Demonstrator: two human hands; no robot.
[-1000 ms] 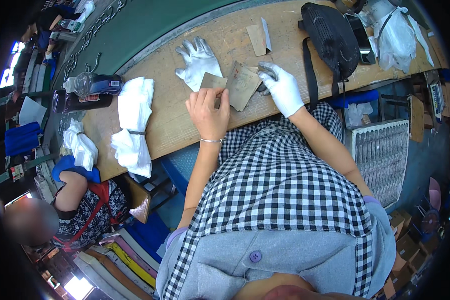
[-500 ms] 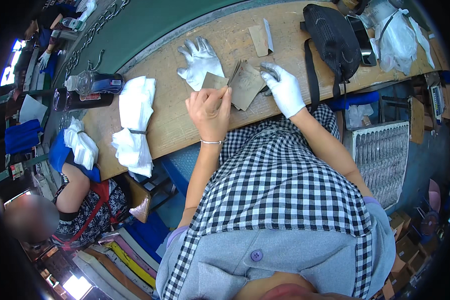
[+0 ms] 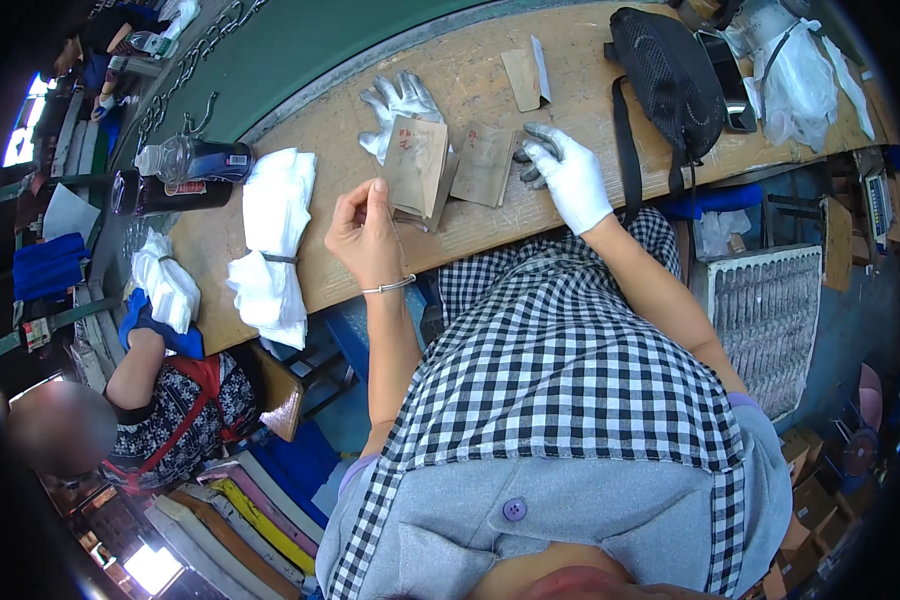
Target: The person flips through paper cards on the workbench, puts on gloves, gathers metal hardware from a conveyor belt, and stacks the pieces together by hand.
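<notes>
A small notebook of brownish paper point(image 3: 482, 170) lies spread on the wooden bench, with handwriting in red on its pages. Its left-hand leaves point(image 3: 413, 160) stand up, fanned. My bare left hand point(image 3: 365, 232) is closed, thumb against curled fingers, at the lower left corner of these leaves and seems to pinch their edge. My right hand point(image 3: 570, 178) wears a white glove with grey fingertips. Its loosely bent fingers are apart beside the notebook's right edge, with nothing visible in them. Behind the leaves lies a loose white and grey glove point(image 3: 400, 100), partly covered.
A banded white bundle of gloves point(image 3: 275, 235) and dark bottles point(image 3: 195, 162) sit to the left. A folded brown paper piece point(image 3: 522, 80) lies at the back. A black mesh bag point(image 3: 665, 85), phone point(image 3: 727, 80) and plastic bag point(image 3: 800, 85) stand right. Another person point(image 3: 170, 400) sits at left.
My left hand has moved left, and the notebook leaves have swung over to the left with it, partly covering the loose glove. My right hand has barely moved.
</notes>
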